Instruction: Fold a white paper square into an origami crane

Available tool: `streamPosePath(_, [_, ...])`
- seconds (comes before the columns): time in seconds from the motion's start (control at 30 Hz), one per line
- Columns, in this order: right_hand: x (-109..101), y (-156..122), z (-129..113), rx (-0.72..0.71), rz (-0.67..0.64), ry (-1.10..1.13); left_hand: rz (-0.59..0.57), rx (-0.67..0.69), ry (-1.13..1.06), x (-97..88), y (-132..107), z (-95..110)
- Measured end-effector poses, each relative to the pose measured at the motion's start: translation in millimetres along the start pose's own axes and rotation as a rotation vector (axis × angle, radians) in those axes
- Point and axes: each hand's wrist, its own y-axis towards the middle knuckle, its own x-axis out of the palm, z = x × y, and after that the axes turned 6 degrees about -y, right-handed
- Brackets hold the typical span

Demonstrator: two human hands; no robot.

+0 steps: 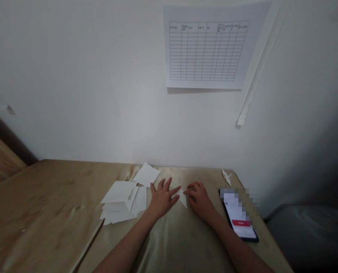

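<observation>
A small piece of folded white paper [183, 198] lies on the tan cloth surface between my two hands, with a pointed corner toward me. My left hand [162, 199] is at its left side, fingers spread, thumb and index tips at the paper's edge. On the other side, my right hand [199, 197] has its fingers bent, and the thumb and index finger close on the paper's right edge. Part of the paper is hidden behind the fingertips. Left of my left hand is a loose pile of white paper sheets [119, 195], some with torn edges.
A phone [238, 216] with a lit screen lies to the right. Behind it sits a small folded paper bird [226, 177] near the back right corner. The surface [58, 204] meets a white wall, where a printed table sheet [205, 49] hangs. A dark rounded shape [308, 231] is beyond the right edge.
</observation>
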Motion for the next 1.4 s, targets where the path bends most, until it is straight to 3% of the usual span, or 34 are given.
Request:
streamPosePath(0.57, [2.0, 1.5, 3.6, 0.031, -0.036, -0.005, 0.041, 0.000, -0.074, 0.3, 3.0, 4.1])
streamPosePath(0.8, [3.5, 0.7, 4.0, 0.023, -0.020, -0.016, 0.081, 0.073, -0.159, -1.1, 6.6, 4.6])
streamPosePath(1.03, [2.5, 1.9, 3.7, 0.032, -0.033, -0.018, 0.048, 0.112, -0.269, 4.3, 8.7, 1.7])
streamPosePath(1.4, [3.0, 1.1, 3.2, 0.029, -0.012, -0.033, 0.110, 0.083, -0.335, 5.4, 11.5, -1.1])
